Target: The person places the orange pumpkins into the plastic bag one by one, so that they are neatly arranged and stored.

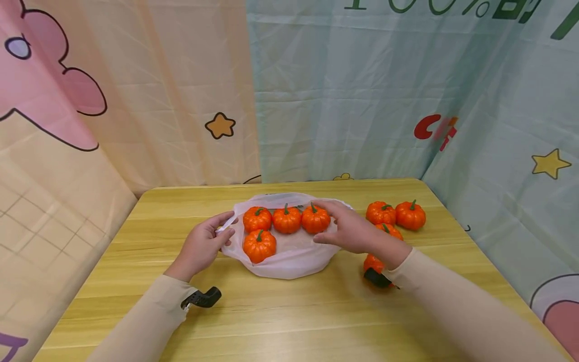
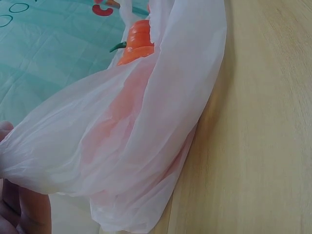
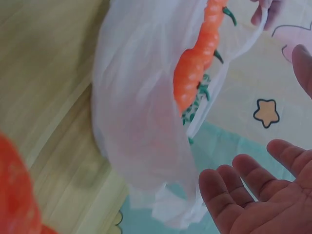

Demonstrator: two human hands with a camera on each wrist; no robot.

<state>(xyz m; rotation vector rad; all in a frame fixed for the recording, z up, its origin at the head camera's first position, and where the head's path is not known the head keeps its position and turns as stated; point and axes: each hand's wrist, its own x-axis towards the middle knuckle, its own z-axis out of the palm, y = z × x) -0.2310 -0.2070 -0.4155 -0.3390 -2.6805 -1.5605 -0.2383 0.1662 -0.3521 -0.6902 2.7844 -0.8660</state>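
A white plastic bag (image 1: pixel 289 269) lies on the table with its mouth spread open, and several small orange pumpkins (image 1: pixel 287 219) with green stems sit in it. My left hand (image 1: pixel 201 246) pinches the bag's left edge; the left wrist view shows the gathered plastic (image 2: pixel 44 151) between its fingers. Over the bag's right side is my right hand (image 1: pixel 348 226), fingers apart and holding nothing, close to the rightmost pumpkin (image 1: pixel 315 219) in the bag. The right wrist view shows those spread fingers (image 3: pixel 214 192) beside the bag (image 3: pixel 141 107).
More orange pumpkins (image 1: pixel 410 215) stand on the wooden table (image 1: pixel 289 317) to the right of the bag, some partly hidden by my right forearm. Printed curtains (image 1: pixel 344 100) hang behind and beside the table. A black device (image 1: pixel 203 297) is worn on my left wrist.
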